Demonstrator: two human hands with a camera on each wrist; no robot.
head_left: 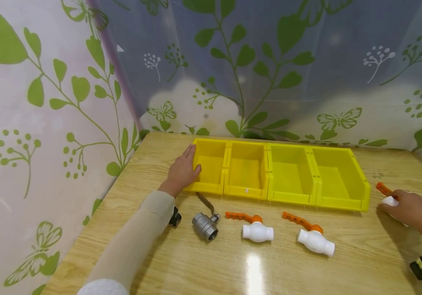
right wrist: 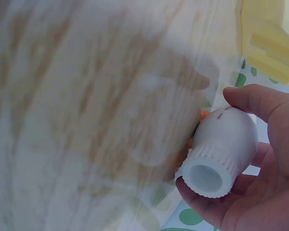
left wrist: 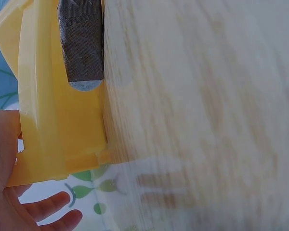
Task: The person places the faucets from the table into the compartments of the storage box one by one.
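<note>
At the left end of the row of yellow bins (head_left: 246, 192), my left hand (head_left: 182, 170) holds the outer wall of the end bin (left wrist: 82, 125), thumb at the rim and fingers along the outside. On the right, my right hand (head_left: 414, 209) grips a white plastic ball valve (right wrist: 226, 132) with an orange lever (head_left: 383, 189), thumb on one side and fingers round the other. A metal ball valve (head_left: 205, 226) lies before the bins. To its right are two more white valves, one in the middle (head_left: 258, 232) and one farther right (head_left: 316, 241), both with orange levers.
Wooden tabletop (head_left: 211, 270) lies under everything. A leaf-patterned curtain (head_left: 255, 82) hangs behind the table, and another patterned cloth (head_left: 48, 135) is at the left. The bins stand side by side near the back edge.
</note>
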